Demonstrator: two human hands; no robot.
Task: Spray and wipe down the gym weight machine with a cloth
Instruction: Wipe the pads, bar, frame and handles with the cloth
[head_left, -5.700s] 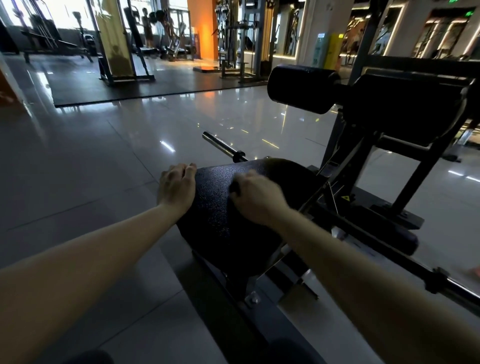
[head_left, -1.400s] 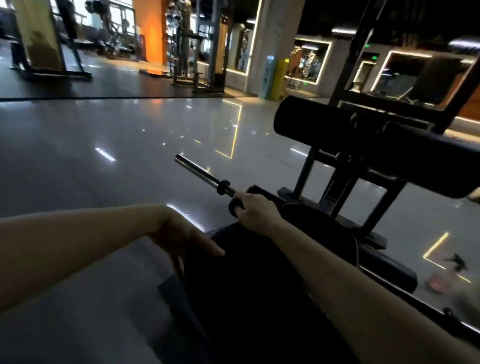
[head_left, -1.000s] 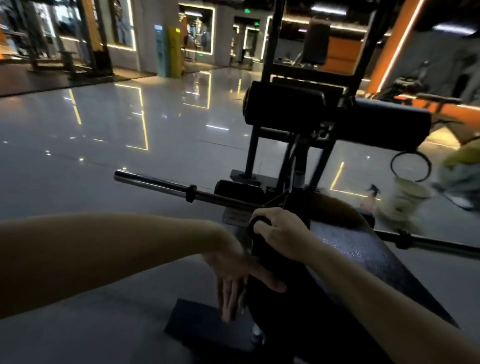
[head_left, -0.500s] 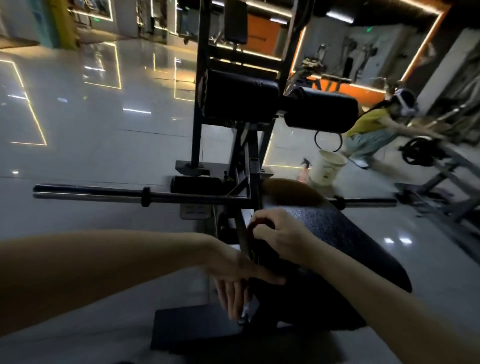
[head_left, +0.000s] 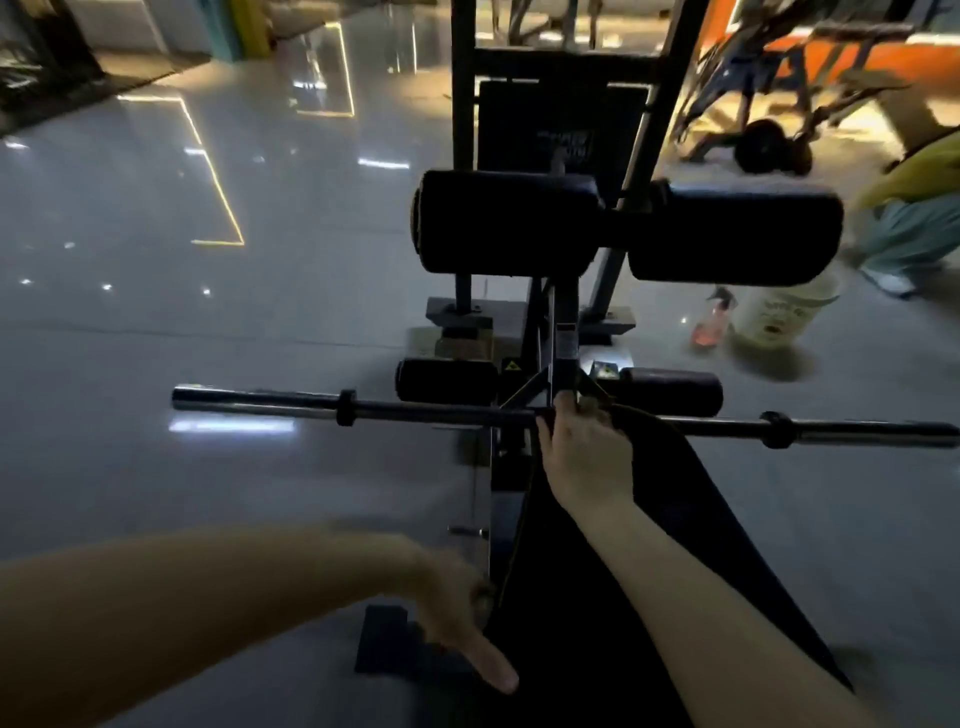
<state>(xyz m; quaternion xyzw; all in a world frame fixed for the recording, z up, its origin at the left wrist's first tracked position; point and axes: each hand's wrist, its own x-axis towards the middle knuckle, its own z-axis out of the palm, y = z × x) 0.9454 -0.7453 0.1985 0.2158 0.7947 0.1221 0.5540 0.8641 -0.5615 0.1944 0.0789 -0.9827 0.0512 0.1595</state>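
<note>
Right hand (head_left: 584, 457) reaches forward, fingers curled over the top end of the black padded bench (head_left: 727, 545) by the long steel bar (head_left: 260, 405), grip kinda unclear. Left hand (head_left: 457, 618) sits at its left edge, thumb out, fingers blurry.

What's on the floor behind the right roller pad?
A pink spray bottle and a pale bucket stand side by side. The roller pad hides the bucket's rim and contents.

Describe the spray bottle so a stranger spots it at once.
Find the big black roller pad on the right. Beneath it on the floor stands a pale bucket; the spray bottle is just left of it, small, pinkish, with a dark trigger top.
</note>
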